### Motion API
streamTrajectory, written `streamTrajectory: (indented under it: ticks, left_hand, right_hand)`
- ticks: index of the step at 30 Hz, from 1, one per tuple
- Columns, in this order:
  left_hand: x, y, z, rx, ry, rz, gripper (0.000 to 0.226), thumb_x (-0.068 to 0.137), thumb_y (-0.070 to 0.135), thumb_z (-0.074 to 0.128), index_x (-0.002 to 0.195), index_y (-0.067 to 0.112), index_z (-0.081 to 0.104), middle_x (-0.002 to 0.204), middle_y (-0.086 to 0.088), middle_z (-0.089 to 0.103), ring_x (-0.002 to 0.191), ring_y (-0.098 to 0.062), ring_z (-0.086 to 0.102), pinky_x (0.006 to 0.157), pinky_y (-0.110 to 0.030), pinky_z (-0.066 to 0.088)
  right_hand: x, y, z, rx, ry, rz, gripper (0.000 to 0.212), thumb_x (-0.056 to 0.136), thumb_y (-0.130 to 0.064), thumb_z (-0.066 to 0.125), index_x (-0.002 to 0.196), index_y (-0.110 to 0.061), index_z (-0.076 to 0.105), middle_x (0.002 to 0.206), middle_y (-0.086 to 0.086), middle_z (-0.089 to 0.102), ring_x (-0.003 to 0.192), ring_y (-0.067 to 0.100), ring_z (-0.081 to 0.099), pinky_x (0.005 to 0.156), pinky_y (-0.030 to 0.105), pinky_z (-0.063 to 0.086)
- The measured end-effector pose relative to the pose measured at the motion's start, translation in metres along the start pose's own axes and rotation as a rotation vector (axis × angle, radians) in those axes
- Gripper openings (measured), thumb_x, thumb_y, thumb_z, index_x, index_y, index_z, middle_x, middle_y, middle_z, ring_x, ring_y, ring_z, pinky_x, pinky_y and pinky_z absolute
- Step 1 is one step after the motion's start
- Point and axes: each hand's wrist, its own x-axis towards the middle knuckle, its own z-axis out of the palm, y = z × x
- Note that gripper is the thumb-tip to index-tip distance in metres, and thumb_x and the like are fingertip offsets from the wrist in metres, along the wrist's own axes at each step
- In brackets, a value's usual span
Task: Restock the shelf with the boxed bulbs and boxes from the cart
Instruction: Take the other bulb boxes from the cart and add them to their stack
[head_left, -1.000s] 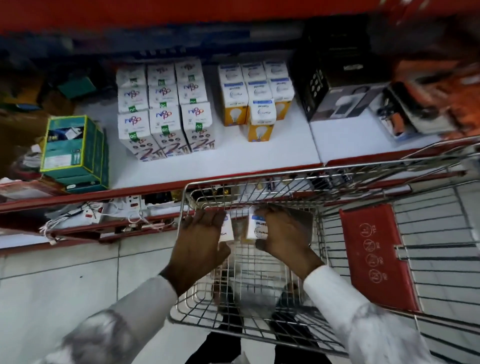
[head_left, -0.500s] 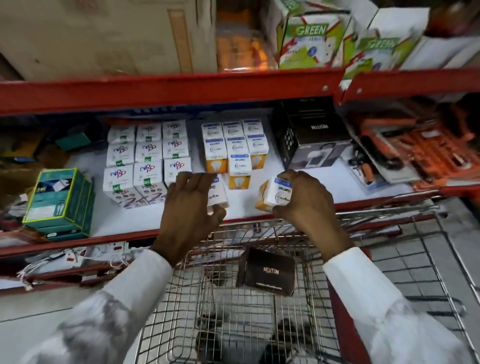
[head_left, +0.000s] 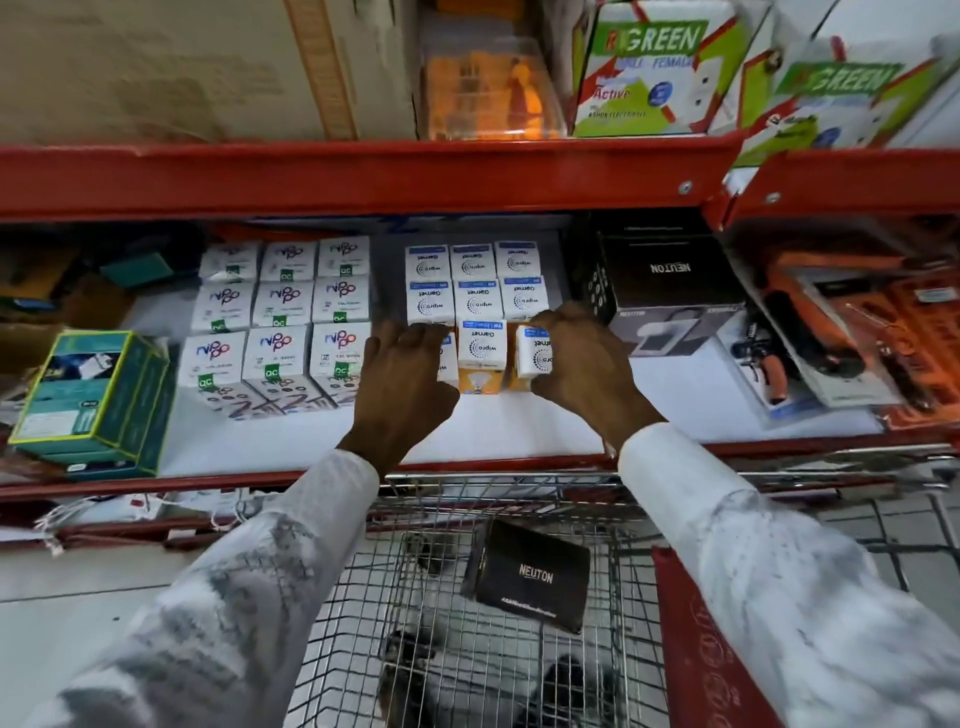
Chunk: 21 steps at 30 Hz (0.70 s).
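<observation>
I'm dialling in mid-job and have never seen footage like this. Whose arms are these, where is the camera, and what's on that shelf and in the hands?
There is no machine: a person wears a camera on the head, looking down at their own arms. The left hand and right hand each press a small Wipro bulb box into the front row of like boxes on the white shelf. Beside these stand Nippo boxes, a black Neuton box and a green box. Below is the wire cart, with another Neuton box left inside.

Hands (head_left: 400, 379) moved boxed bulbs (head_left: 535, 356) onto shelf (head_left: 519, 431)
</observation>
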Motion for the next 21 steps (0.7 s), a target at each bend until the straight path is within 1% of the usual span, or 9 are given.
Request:
streamTrajectory:
  ticks: [4, 8, 10, 12, 14, 16, 18, 20, 21]
  left_hand:
    - [0.003, -0.002, 0.006, -0.01, -0.009, -0.006, 0.063, 0.069, 0.017, 0.072, 0.131, 0.012, 0.06, 0.126, -0.012, 0.068, 0.126, -0.039, 0.048, 0.098, -0.047, 0.045]
    - [0.005, -0.006, 0.009, -0.017, -0.024, 0.006, 0.059, 0.074, 0.017, 0.067, 0.131, 0.01, 0.059, 0.134, -0.013, 0.065, 0.125, -0.039, 0.052, 0.099, -0.05, 0.045]
    - [0.004, -0.008, 0.011, -0.002, -0.041, 0.02, 0.061, 0.074, 0.016, 0.066, 0.134, 0.01, 0.056, 0.14, -0.013, 0.06, 0.129, -0.039, 0.05, 0.102, -0.053, 0.045]
    - [0.002, -0.01, 0.012, 0.009, -0.06, 0.042, 0.064, 0.075, 0.016, 0.066, 0.138, 0.009, 0.054, 0.145, -0.013, 0.056, 0.135, -0.04, 0.045, 0.107, -0.056, 0.043]
    - [-0.004, -0.009, 0.011, 0.024, -0.061, 0.062, 0.065, 0.077, 0.018, 0.067, 0.14, 0.009, 0.053, 0.147, -0.015, 0.054, 0.139, -0.042, 0.041, 0.11, -0.058, 0.039]
    - [-0.017, -0.005, 0.009, 0.031, -0.04, 0.055, 0.064, 0.079, 0.021, 0.068, 0.14, 0.011, 0.054, 0.151, -0.015, 0.05, 0.142, -0.044, 0.036, 0.109, -0.06, 0.037]
    - [-0.037, 0.001, 0.009, 0.046, -0.006, 0.079, 0.064, 0.081, 0.028, 0.066, 0.142, 0.014, 0.053, 0.156, -0.015, 0.044, 0.146, -0.045, 0.031, 0.11, -0.063, 0.035]
    - [-0.063, 0.007, 0.017, 0.086, 0.019, 0.157, 0.068, 0.082, 0.035, 0.062, 0.146, 0.015, 0.048, 0.162, -0.016, 0.034, 0.15, -0.046, 0.024, 0.114, -0.067, 0.028]
    - [-0.078, 0.009, 0.023, 0.104, 0.015, 0.193, 0.071, 0.083, 0.037, 0.061, 0.148, 0.016, 0.045, 0.165, -0.016, 0.028, 0.151, -0.045, 0.019, 0.115, -0.068, 0.024]
  right_hand:
    - [0.009, -0.001, 0.005, -0.042, -0.037, -0.023, 0.066, 0.066, -0.025, 0.079, 0.129, -0.019, 0.059, 0.122, 0.009, 0.057, 0.105, 0.032, 0.062, 0.082, 0.035, 0.051]
    - [0.007, 0.001, 0.013, 0.012, 0.002, -0.034, 0.06, 0.07, -0.01, 0.07, 0.129, -0.011, 0.059, 0.129, 0.011, 0.06, 0.111, 0.032, 0.063, 0.088, 0.037, 0.053]
    - [0.005, 0.005, 0.017, 0.062, 0.022, -0.032, 0.063, 0.07, -0.004, 0.067, 0.132, -0.009, 0.057, 0.136, 0.009, 0.058, 0.118, 0.031, 0.061, 0.093, 0.037, 0.052]
    - [0.0, 0.008, 0.019, 0.111, 0.004, -0.024, 0.071, 0.072, -0.002, 0.068, 0.14, -0.01, 0.049, 0.148, 0.007, 0.049, 0.128, 0.029, 0.055, 0.1, 0.037, 0.049]
    - [-0.008, 0.011, 0.021, 0.099, -0.038, -0.031, 0.082, 0.076, -0.008, 0.072, 0.149, -0.013, 0.036, 0.158, 0.008, 0.035, 0.136, 0.031, 0.047, 0.104, 0.04, 0.048]
    - [-0.02, 0.013, 0.022, 0.047, -0.076, -0.031, 0.09, 0.079, -0.017, 0.072, 0.155, -0.018, 0.024, 0.165, 0.009, 0.018, 0.143, 0.035, 0.037, 0.101, 0.044, 0.049]
    - [-0.037, 0.013, 0.022, 0.005, -0.074, -0.042, 0.091, 0.083, -0.022, 0.069, 0.156, -0.022, 0.015, 0.168, 0.007, 0.004, 0.149, 0.035, 0.024, 0.099, 0.045, 0.049]
    - [-0.064, 0.012, 0.027, -0.027, -0.019, -0.078, 0.091, 0.085, -0.026, 0.067, 0.157, -0.021, 0.012, 0.168, 0.008, -0.001, 0.151, 0.036, 0.016, 0.105, 0.046, 0.044]
    - [-0.079, 0.012, 0.032, -0.04, 0.009, -0.095, 0.092, 0.084, -0.027, 0.067, 0.157, -0.02, 0.01, 0.168, 0.01, -0.001, 0.152, 0.036, 0.013, 0.111, 0.047, 0.039]
